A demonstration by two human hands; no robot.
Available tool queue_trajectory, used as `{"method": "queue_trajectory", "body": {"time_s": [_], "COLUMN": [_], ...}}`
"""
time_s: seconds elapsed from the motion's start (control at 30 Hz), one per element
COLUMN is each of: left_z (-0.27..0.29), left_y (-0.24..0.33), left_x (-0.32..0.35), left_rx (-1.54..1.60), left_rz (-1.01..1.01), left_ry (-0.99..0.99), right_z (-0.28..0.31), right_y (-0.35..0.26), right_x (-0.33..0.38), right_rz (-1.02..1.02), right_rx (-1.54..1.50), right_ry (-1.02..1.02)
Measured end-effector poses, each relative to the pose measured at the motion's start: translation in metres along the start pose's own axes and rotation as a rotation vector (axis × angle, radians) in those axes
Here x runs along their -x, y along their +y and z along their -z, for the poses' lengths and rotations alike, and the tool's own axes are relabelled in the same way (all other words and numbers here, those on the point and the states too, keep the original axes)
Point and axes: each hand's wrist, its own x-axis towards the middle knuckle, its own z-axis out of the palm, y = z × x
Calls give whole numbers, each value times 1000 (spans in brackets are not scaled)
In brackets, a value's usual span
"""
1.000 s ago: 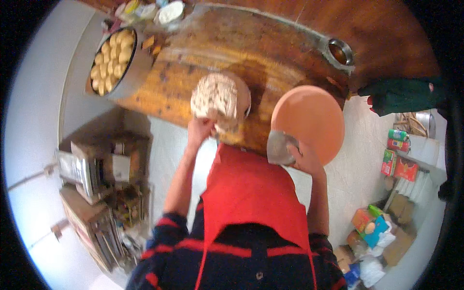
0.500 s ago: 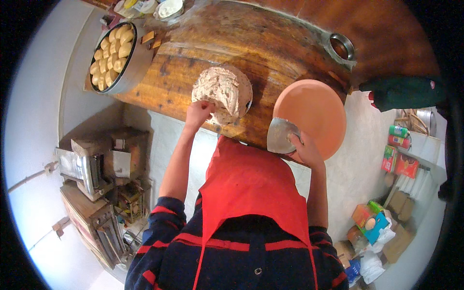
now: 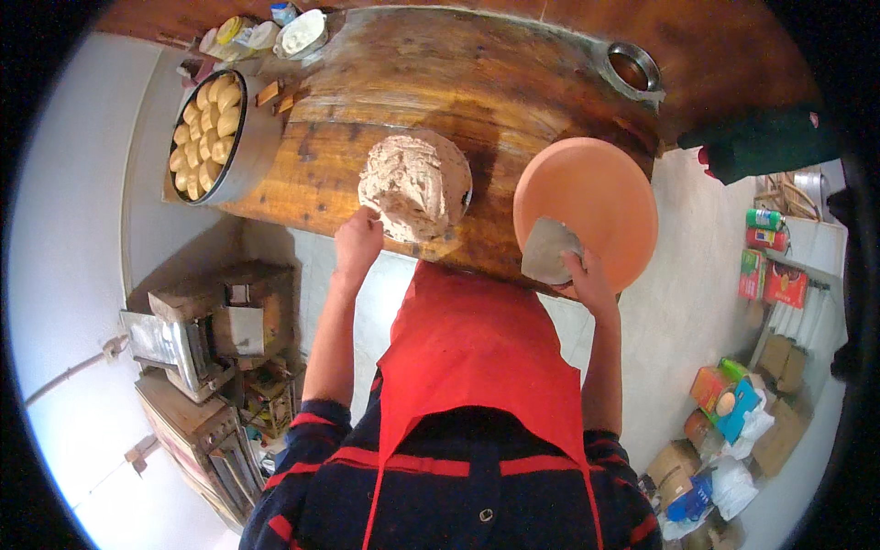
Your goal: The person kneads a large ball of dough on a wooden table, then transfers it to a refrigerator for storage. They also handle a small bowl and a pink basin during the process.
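Note:
A heaped mound of pale brownish, sticky-looking mixture (image 3: 414,183) fills a round dish, whose dark-marked rim (image 3: 467,197) shows only at the right side. At the near left edge of the mound is my left hand (image 3: 358,242), fingers closed; whether they pinch the rim or a bit of mixture I cannot make out. My right hand (image 3: 591,280) grips a flat metal dough scraper (image 3: 550,250) by its near right edge. The scraper's blade overlaps the near left rim of a big orange basin (image 3: 587,151), which shows a bare inner wall.
On the wooden table (image 3: 367,73) stand a round pan of shaped dough pieces (image 3: 203,128) at far left, a bowl of white powder (image 3: 302,35) and a metal bowl (image 3: 632,71) at far right. A metal stove (image 3: 197,422) is at lower left; boxes and bags (image 3: 724,431) lie at right.
My left hand has drawn back from the top of the mixture to its near left edge. The scraper has shifted right, further over the basin, with my right hand. The view has shifted slightly.

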Motion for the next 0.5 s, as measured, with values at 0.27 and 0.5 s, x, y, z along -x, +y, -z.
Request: {"method": "queue_trajectory", "body": {"time_s": [0.27,0.5], "left_z": [-40,-83], "left_y": [-38,-49], "left_x": [25,33], "left_rx": [145,-190], "left_rz": [209,-86], "left_ry": [-188,156], "right_z": [18,9], "right_y": [48,52], "right_x": [10,26], "right_rz": [44,15], "right_rx": [206,131], "right_ry": [113,164]}}
